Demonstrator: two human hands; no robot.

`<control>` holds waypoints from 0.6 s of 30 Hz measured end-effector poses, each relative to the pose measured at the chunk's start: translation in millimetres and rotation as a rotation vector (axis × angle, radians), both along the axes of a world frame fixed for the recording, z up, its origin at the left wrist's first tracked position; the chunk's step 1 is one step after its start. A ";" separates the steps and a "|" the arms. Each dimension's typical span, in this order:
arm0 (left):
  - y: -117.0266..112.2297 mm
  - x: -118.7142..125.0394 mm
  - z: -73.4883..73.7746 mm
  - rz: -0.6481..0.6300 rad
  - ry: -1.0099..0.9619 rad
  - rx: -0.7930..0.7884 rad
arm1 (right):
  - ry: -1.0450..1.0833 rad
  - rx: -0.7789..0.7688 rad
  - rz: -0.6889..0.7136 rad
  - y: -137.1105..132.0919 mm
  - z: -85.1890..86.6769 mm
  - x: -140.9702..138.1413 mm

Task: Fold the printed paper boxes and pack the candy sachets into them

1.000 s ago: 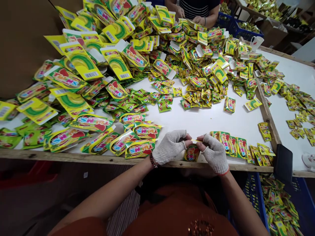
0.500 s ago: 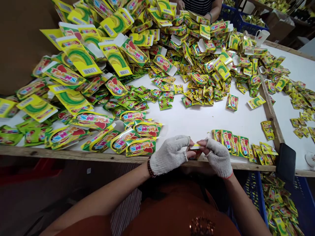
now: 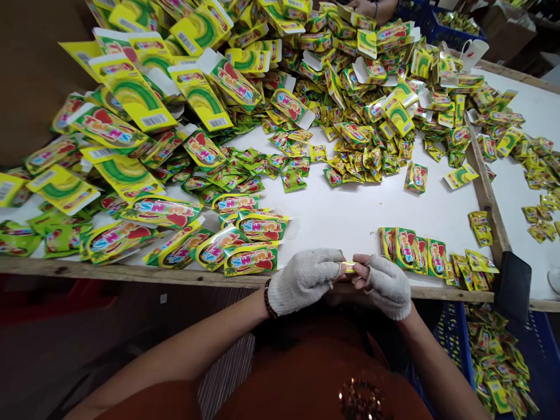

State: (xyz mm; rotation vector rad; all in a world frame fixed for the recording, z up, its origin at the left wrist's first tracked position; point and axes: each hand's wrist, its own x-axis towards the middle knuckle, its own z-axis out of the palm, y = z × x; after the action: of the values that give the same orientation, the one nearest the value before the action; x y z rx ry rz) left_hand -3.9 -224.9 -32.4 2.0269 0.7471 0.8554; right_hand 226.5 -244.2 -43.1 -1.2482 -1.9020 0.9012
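At the table's front edge, my left hand (image 3: 306, 280) and my right hand (image 3: 387, 284), both in white gloves with bare fingertips, pinch a small Twins candy box (image 3: 349, 268) from either side. Only a thin yellow edge of it shows; my fingers hide the rest. Left of my hands lie several flat Twins cartons (image 3: 251, 258), some overlapping. To the right, a short row of filled-looking Twins boxes (image 3: 406, 248) leans together, with yellow candy sachets (image 3: 470, 271) beside it.
A big heap of cartons (image 3: 131, 93) and sachets covers the table's left and back. A wooden divider (image 3: 489, 204) runs along the right, with a black phone (image 3: 513, 286) at its front end. Below stands a blue crate (image 3: 464, 344) near many packets. Another person's hand (image 3: 363, 7) shows at the back.
My fingers have closed lower around the box, and its red side no longer shows. The view has shifted slightly; the surrounding cartons and sachets look unchanged.
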 end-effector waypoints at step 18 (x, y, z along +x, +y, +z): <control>-10.4 -28.7 5.4 0.421 0.317 0.125 | -0.095 0.194 -0.220 8.2 17.1 1.7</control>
State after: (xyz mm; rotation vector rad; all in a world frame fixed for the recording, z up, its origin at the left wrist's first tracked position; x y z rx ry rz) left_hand -32.6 -235.3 -27.0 2.1806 1.3628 0.8345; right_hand 228.2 -236.0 -26.0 -1.3691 -1.8312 0.5390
